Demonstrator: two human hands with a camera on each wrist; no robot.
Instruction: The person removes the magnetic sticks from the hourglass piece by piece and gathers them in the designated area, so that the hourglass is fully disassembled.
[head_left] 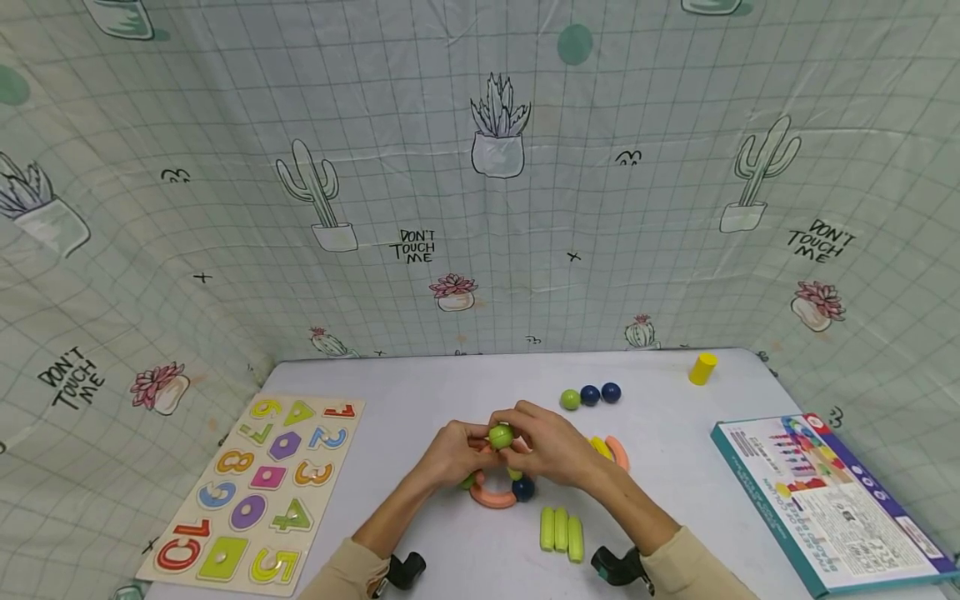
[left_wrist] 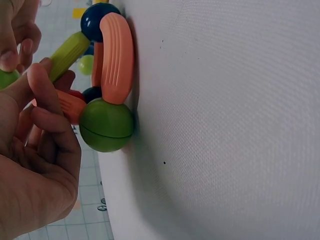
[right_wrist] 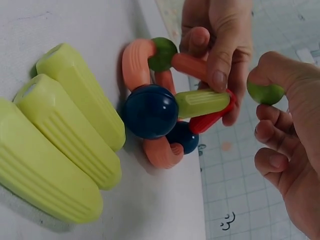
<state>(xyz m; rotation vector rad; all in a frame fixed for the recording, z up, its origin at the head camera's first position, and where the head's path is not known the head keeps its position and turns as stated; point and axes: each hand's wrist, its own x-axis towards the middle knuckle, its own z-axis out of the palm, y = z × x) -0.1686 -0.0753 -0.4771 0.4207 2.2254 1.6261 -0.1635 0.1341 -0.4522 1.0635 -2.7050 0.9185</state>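
Observation:
In the head view, both hands meet over a small frame of building rods and balls standing on the table. My left hand [head_left: 453,452] pinches the upper ends of the slanting rods, among them a yellow-green rod [right_wrist: 202,103] and a red rod [right_wrist: 212,120]. My right hand [head_left: 551,446] pinches a green ball [right_wrist: 266,93] between thumb and fingers, just apart from those rod ends in the right wrist view. The base has curved orange rods [left_wrist: 117,57], a dark blue ball [right_wrist: 151,111] and another green ball [left_wrist: 106,125].
Three loose yellow-green rods [head_left: 561,531] lie near the front. Behind the hands sit a loose green ball [head_left: 570,400] and two blue balls [head_left: 601,393]. A number puzzle board [head_left: 258,492] lies left, a box [head_left: 832,500] right, and a yellow cylinder [head_left: 702,369] far right.

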